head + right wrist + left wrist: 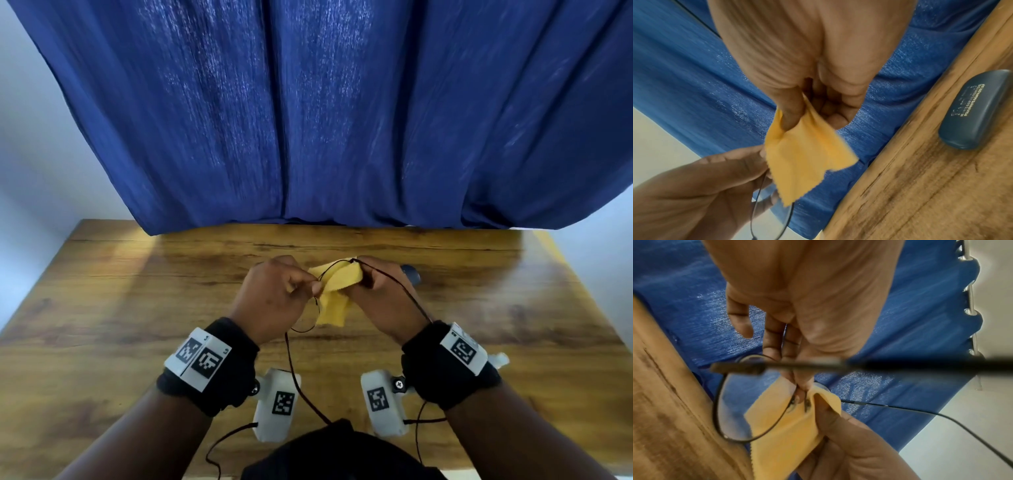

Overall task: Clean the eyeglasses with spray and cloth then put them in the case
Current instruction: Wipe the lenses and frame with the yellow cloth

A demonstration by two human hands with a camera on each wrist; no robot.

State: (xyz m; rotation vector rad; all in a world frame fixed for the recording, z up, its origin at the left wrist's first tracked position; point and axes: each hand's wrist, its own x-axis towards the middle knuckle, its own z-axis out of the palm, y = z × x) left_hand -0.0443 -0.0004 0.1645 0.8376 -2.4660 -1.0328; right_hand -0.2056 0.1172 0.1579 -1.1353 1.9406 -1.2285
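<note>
My left hand (pixel 303 286) pinches the thin black wire eyeglasses (pixel 719 402) near the bridge, above the middle of the wooden table (pixel 137 308). One lens (pixel 735 405) shows bare in the left wrist view. The other is hidden under the yellow cloth (pixel 337 294). My right hand (pixel 363 279) pinches that cloth (pixel 807 154) between thumb and fingers, right beside my left fingers. One temple arm (pixel 400 291) runs back over my right hand. The blue-grey glasses case (pixel 978 110) lies closed on the table just beyond my right hand. I cannot make out a spray bottle for certain.
A blue curtain (pixel 325 120) hangs along the table's far edge. A small whitish object (pixel 498 359) peeks out behind my right wrist. Thin black cables (pixel 301 387) trail from the wrist cameras toward my body.
</note>
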